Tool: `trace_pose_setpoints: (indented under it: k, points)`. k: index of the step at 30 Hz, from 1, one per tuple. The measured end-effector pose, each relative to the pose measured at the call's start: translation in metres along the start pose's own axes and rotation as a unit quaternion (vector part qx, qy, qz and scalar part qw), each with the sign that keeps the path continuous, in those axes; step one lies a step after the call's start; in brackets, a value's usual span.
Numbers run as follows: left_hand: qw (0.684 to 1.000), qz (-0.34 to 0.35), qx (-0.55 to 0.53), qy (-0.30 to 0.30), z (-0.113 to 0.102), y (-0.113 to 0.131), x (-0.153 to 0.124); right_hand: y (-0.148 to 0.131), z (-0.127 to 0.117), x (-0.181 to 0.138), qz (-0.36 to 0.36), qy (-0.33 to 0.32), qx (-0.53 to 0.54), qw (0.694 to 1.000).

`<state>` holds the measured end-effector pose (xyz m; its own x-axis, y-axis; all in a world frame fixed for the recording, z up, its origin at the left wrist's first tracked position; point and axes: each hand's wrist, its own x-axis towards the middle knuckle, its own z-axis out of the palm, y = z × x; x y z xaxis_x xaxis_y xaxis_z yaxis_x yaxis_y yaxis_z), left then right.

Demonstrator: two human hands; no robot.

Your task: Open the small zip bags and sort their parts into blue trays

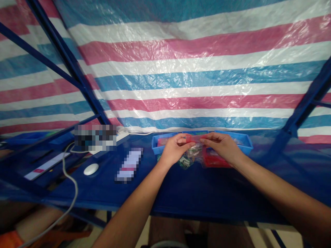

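Observation:
Both my hands meet over the blue table (196, 193) in front of a shallow blue tray (244, 140). My left hand (174, 150) and my right hand (222, 146) are closed, pinching the top edge of a small clear plastic bag (195, 146) with a red strip between them. The bag hangs down with small green and white parts inside. More small bags with red parts (216, 161) lie on the table under my right hand, and some green ones (184, 162) lie below my left hand.
A white computer mouse (91, 169) with its grey cable (72, 193) lies to the left. A white flat device (45, 167) sits at far left. Blue metal frame bars (64, 55) rise on both sides. A striped tarpaulin (196, 75) hangs behind.

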<state>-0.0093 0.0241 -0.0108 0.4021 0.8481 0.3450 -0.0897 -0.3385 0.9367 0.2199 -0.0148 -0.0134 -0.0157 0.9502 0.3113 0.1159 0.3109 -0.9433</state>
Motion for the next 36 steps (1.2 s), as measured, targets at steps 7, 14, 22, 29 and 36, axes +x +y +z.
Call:
trace_pose_setpoints:
  k: [7,14,22,29,36]
  points:
    - [0.966,0.152,0.207,0.028,0.01,0.018,-0.01,-0.009,0.005,-0.002,-0.033,0.065,0.063,0.995]
    - [0.971,0.117,0.21,0.005,0.017,0.016,-0.014,-0.026,0.013,-0.011,-0.029,-0.033,0.056,0.997]
    - [0.996,0.04,0.07,0.023,0.012,0.01,-0.006,-0.017,0.01,-0.005,-0.058,0.077,0.06,0.994]
    - [0.982,0.105,0.139,0.078,0.012,0.003,-0.006,-0.008,0.012,-0.003,-0.017,0.053,0.03,0.998]
    - [0.954,0.183,0.237,-0.002,0.018,0.021,-0.016,-0.01,0.014,-0.005,-0.016,0.022,0.064,0.998]
